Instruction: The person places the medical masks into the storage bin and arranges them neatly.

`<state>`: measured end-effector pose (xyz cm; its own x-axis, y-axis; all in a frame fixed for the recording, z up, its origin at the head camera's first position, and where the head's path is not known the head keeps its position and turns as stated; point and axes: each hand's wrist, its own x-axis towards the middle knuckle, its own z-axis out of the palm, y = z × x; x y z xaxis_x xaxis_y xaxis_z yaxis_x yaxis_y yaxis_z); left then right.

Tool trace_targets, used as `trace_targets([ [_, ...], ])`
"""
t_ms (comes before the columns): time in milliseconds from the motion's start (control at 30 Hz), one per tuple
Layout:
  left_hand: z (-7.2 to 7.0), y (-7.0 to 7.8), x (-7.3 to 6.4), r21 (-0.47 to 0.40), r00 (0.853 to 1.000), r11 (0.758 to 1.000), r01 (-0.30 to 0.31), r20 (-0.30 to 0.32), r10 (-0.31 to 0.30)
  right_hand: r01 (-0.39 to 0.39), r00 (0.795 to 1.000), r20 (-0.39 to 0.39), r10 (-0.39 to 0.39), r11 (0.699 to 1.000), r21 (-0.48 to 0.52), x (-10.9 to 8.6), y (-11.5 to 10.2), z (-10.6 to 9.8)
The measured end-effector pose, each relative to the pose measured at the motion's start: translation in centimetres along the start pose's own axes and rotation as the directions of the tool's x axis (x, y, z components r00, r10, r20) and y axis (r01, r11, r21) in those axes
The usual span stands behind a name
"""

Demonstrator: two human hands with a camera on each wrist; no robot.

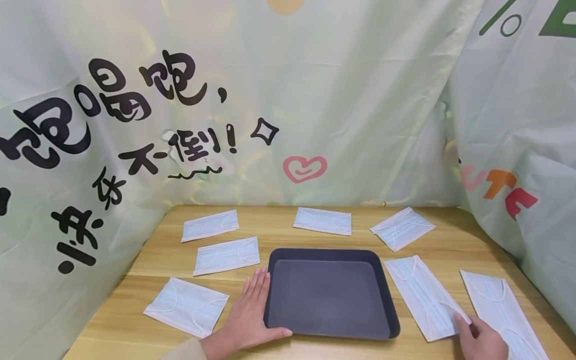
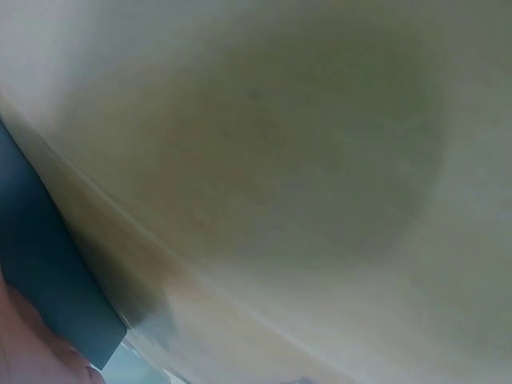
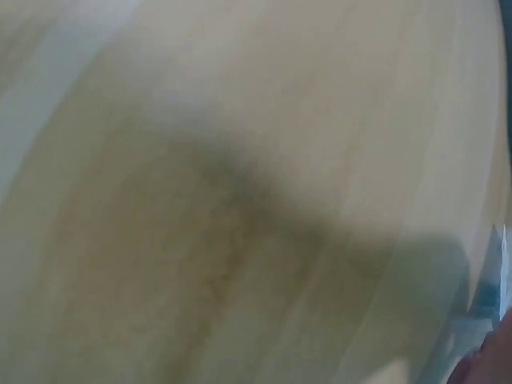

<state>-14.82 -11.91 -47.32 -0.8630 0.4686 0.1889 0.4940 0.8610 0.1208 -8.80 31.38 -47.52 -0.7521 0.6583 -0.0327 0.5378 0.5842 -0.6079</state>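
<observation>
A dark grey rectangular tray (image 1: pixel 330 295) lies on the wooden table with nothing in it. My left hand (image 1: pixel 247 317) rests along the tray's left side, its fingers straight and the thumb by the near left corner. In the left wrist view, part of that hand (image 2: pixel 36 344) shows beside the tray's dark wall (image 2: pixel 48 256). To the right of the tray, my right hand (image 1: pixel 483 337) pinches the near right corner of a pale blue face mask (image 1: pixel 423 297). Only a sliver of this hand (image 3: pixel 492 360) appears in the right wrist view.
Another face mask (image 1: pixel 504 312) lies at the far right, close to the right hand. More masks lie behind the tray (image 1: pixel 322 221) (image 1: pixel 402 228) and on its left, the nearest being a mask (image 1: pixel 186 305) by the left hand. A printed curtain (image 1: pixel 360 100) surrounds the table (image 1: pixel 144 270).
</observation>
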Motion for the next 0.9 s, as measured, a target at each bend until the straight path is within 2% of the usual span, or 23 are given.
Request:
trace_targets([
  [100,0.0,0.0,0.1,0.001,1.0,1.0,0.001,0.003,-0.001,0.011,0.999,-0.034,-0.01,1.0,0.016,0.5,-0.3,-0.4],
  [333,-0.2,0.0,0.0,-0.011,1.0,1.0,0.004,0.012,-0.004,0.035,0.999,-0.026,-0.034,0.998,0.043,1.0,-0.4,-1.4],
  [467,0.0,0.0,0.0,-0.01,1.0,1.0,0.002,0.015,-0.002,0.06,0.995,-0.085,-0.053,0.995,0.081,0.4,-0.5,-1.5],
  [500,0.0,0.0,0.0,-0.011,1.0,1.0,0.001,0.015,-0.001,0.09,0.989,-0.124,-0.077,0.991,0.1,0.1,-0.7,-1.5],
  [567,0.0,0.0,0.0,-0.012,1.0,1.0,-0.002,0.016,0.002,0.184,0.963,-0.222,-0.154,0.975,0.123,-0.2,-1.1,-1.6],
  [600,0.0,0.0,0.0,-0.015,1.0,1.0,-0.003,0.016,0.004,0.234,0.942,-0.275,-0.19,0.962,0.138,-0.3,-1.4,-1.6],
  [633,0.0,0.0,0.0,-0.021,1.0,1.0,-0.004,0.014,0.005,0.295,0.915,-0.329,-0.235,0.944,0.145,-0.4,-1.7,-1.7],
  [700,0.0,-0.1,0.0,-0.024,1.0,1.0,-0.007,0.006,0.007,0.414,0.846,-0.428,-0.319,0.898,0.148,-0.3,-2.3,-2.0],
  [733,0.0,-0.1,0.0,-0.024,1.0,1.0,-0.008,0.002,0.008,0.455,0.822,-0.453,-0.345,0.877,0.157,-0.1,-2.5,-2.3],
  [833,0.0,-0.1,0.0,-0.026,1.0,1.0,-0.013,-0.016,0.012,0.542,0.778,-0.496,-0.386,0.811,0.219,0.4,-3.0,-3.0],
  [900,0.0,-0.2,-0.1,-0.027,1.0,0.999,-0.018,-0.026,0.017,0.566,0.773,-0.5,-0.39,0.78,0.266,0.6,-3.4,-3.3],
])
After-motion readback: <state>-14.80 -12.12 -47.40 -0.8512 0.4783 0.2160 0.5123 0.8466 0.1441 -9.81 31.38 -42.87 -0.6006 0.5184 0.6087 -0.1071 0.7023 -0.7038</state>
